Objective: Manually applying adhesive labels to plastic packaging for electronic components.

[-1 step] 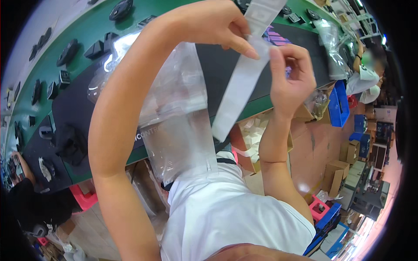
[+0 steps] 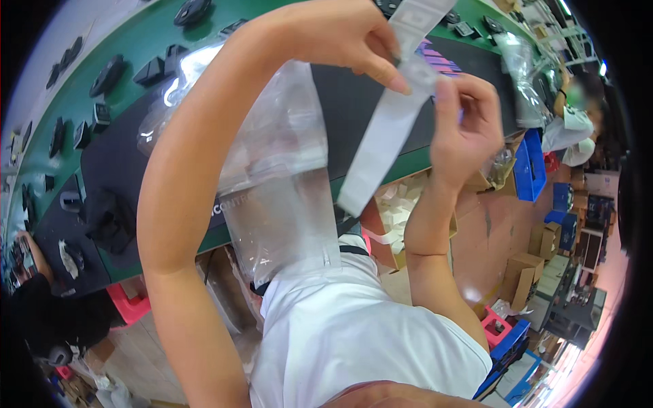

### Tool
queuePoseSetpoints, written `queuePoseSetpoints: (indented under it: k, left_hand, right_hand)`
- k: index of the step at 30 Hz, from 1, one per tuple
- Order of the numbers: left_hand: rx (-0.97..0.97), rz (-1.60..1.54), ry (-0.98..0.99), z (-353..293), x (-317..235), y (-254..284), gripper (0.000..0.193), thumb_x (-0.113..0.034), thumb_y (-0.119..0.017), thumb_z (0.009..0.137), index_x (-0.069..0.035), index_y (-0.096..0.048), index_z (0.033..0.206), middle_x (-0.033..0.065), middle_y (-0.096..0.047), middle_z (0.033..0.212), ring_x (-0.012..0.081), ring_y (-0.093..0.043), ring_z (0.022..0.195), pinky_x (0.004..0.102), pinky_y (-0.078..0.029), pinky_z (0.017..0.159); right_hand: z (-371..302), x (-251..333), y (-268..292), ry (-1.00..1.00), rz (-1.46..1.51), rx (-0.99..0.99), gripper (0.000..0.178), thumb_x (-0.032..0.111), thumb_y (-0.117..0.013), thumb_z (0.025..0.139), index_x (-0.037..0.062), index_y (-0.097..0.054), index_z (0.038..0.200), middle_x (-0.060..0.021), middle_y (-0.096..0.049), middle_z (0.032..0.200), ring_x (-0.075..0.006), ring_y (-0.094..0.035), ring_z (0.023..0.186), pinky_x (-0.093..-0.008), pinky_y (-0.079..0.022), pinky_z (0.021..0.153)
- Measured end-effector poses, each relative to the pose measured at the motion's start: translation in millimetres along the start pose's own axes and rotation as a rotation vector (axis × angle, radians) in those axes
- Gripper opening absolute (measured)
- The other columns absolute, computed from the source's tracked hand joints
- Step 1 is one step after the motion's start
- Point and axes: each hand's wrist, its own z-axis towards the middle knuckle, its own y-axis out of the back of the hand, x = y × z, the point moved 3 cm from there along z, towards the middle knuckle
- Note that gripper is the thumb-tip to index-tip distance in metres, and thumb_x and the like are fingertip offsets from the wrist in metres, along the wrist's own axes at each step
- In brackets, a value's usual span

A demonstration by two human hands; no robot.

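Observation:
My left hand (image 2: 360, 44) reaches across the table and pinches a long white strip of label backing (image 2: 386, 136) between thumb and fingers. The strip runs from the far edge of the view down toward my body, its lower end hanging free. My right hand (image 2: 468, 129), slightly blurred, has thumb and forefinger pressed together at the strip's right edge, where a label seems to lift; what lies between the fingertips is too small to make out. Below my left forearm, clear plastic bags (image 2: 275, 211) lie over the table's near edge and against my white shirt.
Black devices (image 2: 107, 73) line the green table (image 2: 146, 30) beyond a dark mat (image 2: 350, 102). An open carton (image 2: 394, 217) of white scraps stands below the table's edge, with a blue bin (image 2: 529, 166) to its right. Other people are at far left and far right.
Both hands and the strip have shifted slightly to the right. My right hand has moved a little more than the left.

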Motion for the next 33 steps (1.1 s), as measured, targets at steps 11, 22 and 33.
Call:
queuePoseSetpoints:
  k: [11,22,33]
  left_hand:
    - [0.102,0.168,0.304,10.7,-8.8,6.8,0.045,-0.041,-0.08,0.077,0.001,-0.075,0.09,0.0113,-0.073,0.081,0.0227,-0.069,0.073,0.0333,-0.054,0.068]
    - [0.108,0.25,0.304,12.3,-11.1,7.8,0.046,-0.043,-0.077,0.077,0.002,-0.075,0.088,0.0121,-0.073,0.079,0.0237,-0.07,0.071,0.0338,-0.054,0.066]
    - [0.176,0.227,0.191,4.1,15.3,3.5,0.042,-0.04,-0.072,0.084,0.003,-0.074,0.086,0.0138,-0.073,0.086,0.0263,-0.07,0.077,0.0361,-0.055,0.071]
  right_hand:
    - [-102.6,47.3,-23.7,-0.378,0.143,0.694,0.015,0.002,-0.079,0.075,0.0043,-0.065,0.079,-0.0009,-0.049,0.071,-0.01,-0.045,0.064,-0.0236,-0.034,0.055]
    - [-116.4,41.9,-31.4,-0.484,0.147,0.648,0.015,0.008,-0.08,0.077,0.0073,-0.065,0.077,0.0013,-0.046,0.066,-0.011,-0.038,0.061,-0.0266,-0.028,0.055]
    - [-115.4,38.4,-35.3,-0.45,0.115,0.703,0.016,0.009,-0.081,0.075,0.0086,-0.065,0.077,0.0014,-0.048,0.066,-0.0107,-0.037,0.058,-0.0275,-0.028,0.057]
